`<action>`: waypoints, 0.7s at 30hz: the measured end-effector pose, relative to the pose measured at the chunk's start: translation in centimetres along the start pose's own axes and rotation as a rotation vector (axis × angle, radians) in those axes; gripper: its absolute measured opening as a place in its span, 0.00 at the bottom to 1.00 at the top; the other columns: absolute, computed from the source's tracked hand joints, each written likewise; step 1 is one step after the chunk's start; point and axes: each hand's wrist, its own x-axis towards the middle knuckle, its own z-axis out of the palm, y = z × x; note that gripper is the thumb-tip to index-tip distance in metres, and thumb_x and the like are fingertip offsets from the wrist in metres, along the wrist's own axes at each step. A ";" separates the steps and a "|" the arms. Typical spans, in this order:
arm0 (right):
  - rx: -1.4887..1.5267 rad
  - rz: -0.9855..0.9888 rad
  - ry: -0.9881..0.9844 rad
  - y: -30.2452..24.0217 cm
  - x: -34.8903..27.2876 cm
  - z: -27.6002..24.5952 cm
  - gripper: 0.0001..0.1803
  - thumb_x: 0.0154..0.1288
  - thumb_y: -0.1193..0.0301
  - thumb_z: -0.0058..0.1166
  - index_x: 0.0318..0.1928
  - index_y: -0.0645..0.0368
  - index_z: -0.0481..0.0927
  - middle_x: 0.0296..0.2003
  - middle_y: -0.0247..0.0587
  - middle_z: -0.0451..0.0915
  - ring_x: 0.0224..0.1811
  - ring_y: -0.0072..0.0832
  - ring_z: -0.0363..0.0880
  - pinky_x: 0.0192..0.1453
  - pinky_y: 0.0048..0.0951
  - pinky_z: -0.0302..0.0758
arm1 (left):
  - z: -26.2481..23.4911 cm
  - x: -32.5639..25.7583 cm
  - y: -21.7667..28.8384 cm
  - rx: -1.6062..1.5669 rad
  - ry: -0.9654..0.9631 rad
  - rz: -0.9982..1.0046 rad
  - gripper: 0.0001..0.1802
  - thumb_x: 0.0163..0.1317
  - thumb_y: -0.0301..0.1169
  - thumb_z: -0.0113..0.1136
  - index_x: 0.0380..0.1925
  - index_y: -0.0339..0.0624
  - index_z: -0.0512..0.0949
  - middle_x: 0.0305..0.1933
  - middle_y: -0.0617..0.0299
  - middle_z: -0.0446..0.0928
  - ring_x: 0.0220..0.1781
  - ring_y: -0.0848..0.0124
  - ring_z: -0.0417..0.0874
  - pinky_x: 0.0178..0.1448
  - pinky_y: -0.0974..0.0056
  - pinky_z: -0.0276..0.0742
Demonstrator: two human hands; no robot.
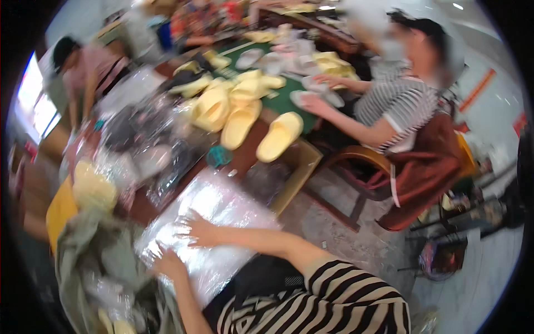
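A stack of clear, shiny plastic bags (222, 197) lies at the near edge of the table, in front of my body. My left hand (168, 264) rests on its near left part with fingers spread. Farther along, my right hand (200, 229) lies on the same plastic, fingers stretched apart. Neither hand grips anything. Just past the stack sits a small teal round object (219, 157), too blurred to name. Beyond it are loose yellow slippers, one yellow slipper (280, 137) lying apart to the right of the pile.
Bagged dark and pale slippers (139, 133) are heaped at left. An open cardboard box (300, 178) stands right of the stack. Grey-green cloth (83, 250) hangs at near left. Across the table, a striped-shirted person (384, 111) sits handling grey slippers; another person (94, 72) leans in at far left.
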 end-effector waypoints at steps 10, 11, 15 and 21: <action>-0.108 0.084 -0.321 1.0 2.9 -4.2 0.33 0.66 0.46 0.55 0.68 0.41 0.73 0.71 0.46 0.65 0.76 0.51 0.56 0.75 0.71 0.48 | -3.0 0.0 3.0 -0.229 0.034 -0.056 0.34 0.69 0.46 0.52 0.75 0.58 0.62 0.83 0.46 0.45 0.83 0.39 0.39 0.73 0.20 0.33; -0.122 0.064 -0.277 0.8 2.9 -4.7 0.33 0.67 0.46 0.55 0.69 0.41 0.73 0.71 0.46 0.65 0.77 0.51 0.56 0.75 0.71 0.47 | -3.4 -0.1 3.0 -0.251 0.049 -0.055 0.34 0.70 0.46 0.52 0.76 0.60 0.62 0.83 0.47 0.44 0.83 0.40 0.39 0.74 0.20 0.32; -0.166 -0.039 -0.086 1.3 1.6 -1.8 0.34 0.65 0.49 0.58 0.71 0.35 0.70 0.74 0.41 0.62 0.78 0.49 0.53 0.78 0.69 0.42 | -2.9 0.1 1.9 -0.240 0.054 -0.056 0.33 0.69 0.47 0.53 0.74 0.59 0.63 0.83 0.47 0.45 0.83 0.39 0.40 0.72 0.18 0.32; -0.193 -0.064 -0.124 0.8 2.3 -2.0 0.34 0.66 0.48 0.56 0.72 0.35 0.69 0.74 0.40 0.61 0.79 0.48 0.50 0.78 0.68 0.38 | -3.3 0.3 -2.4 -0.659 -0.018 -0.108 0.37 0.64 0.42 0.61 0.73 0.51 0.64 0.79 0.45 0.54 0.81 0.43 0.50 0.76 0.27 0.43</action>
